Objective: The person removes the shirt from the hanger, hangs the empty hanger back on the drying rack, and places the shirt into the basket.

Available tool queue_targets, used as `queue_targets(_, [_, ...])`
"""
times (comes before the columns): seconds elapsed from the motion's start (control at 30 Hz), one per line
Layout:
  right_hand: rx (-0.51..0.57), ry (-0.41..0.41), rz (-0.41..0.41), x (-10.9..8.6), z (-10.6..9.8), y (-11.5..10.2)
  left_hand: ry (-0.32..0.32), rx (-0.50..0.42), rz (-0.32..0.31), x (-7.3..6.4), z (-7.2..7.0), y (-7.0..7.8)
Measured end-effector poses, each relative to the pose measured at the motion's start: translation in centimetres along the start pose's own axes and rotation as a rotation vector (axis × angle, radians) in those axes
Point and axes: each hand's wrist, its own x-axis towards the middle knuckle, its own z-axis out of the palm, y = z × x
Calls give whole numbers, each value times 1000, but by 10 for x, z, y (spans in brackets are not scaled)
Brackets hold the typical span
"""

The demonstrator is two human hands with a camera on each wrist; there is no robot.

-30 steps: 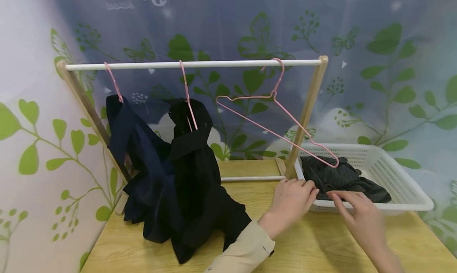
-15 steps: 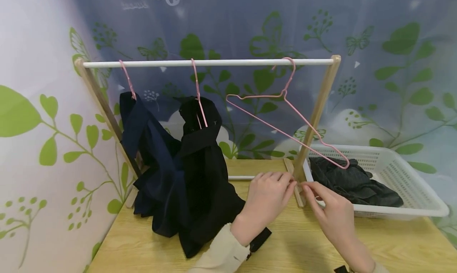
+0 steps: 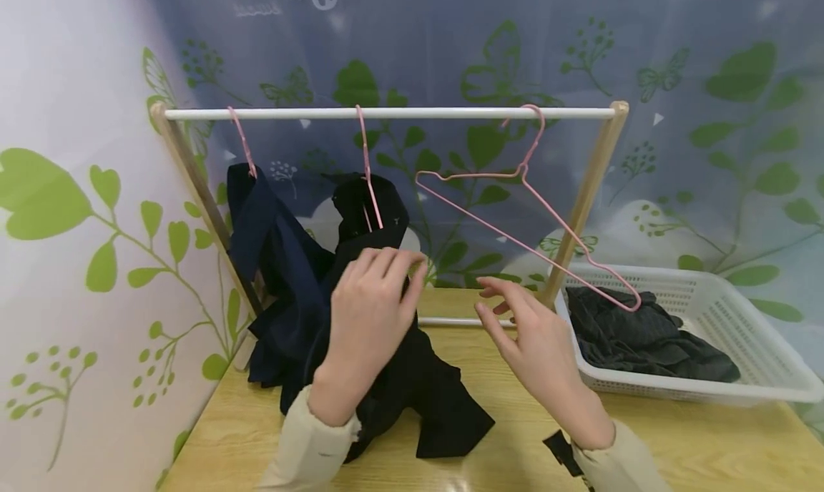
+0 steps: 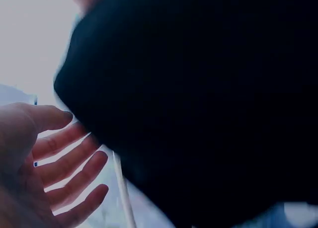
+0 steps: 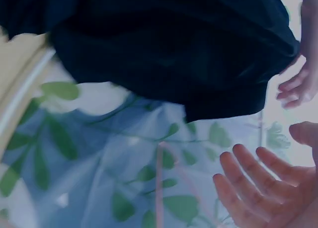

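A black garment point(image 3: 444, 406) hangs from the middle pink hanger point(image 3: 365, 145), its lower part spread over the tabletop. In front of it my left hand point(image 3: 370, 320) is raised. The left wrist view shows this hand's fingers point(image 4: 74, 158) spread and gently bent, fingertips right at the edge of the dark cloth point(image 4: 189, 99). My right hand point(image 3: 537, 342) is held to the right of the garment, fingers apart and holding nothing. An empty pink hanger point(image 3: 515, 174) hangs above and behind it. The left hand covers part of the garment in the head view.
A white rail point(image 3: 444, 112) on wooden posts carries the hangers. At its left hangs a navy garment point(image 3: 283, 227) on a pink hanger point(image 3: 243, 141). A white plastic basket point(image 3: 766, 349) with dark grey clothing point(image 3: 644, 338) stands at the right on the wooden table point(image 3: 650, 442).
Both hands have moved left from the basket's near edge, past the rack's right post, and now stand further apart. My left hand has come up to the black garment, whose lower part has shifted.
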Motion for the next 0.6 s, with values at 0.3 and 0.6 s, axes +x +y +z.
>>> queue_targets(0.3, [109,-122,87,39,9,-40,61,96,-115,-13,-37,-69])
queue_targets(0.6, [123,-234,125,62,27,-67,-31,139,-189,-34,-43,-89])
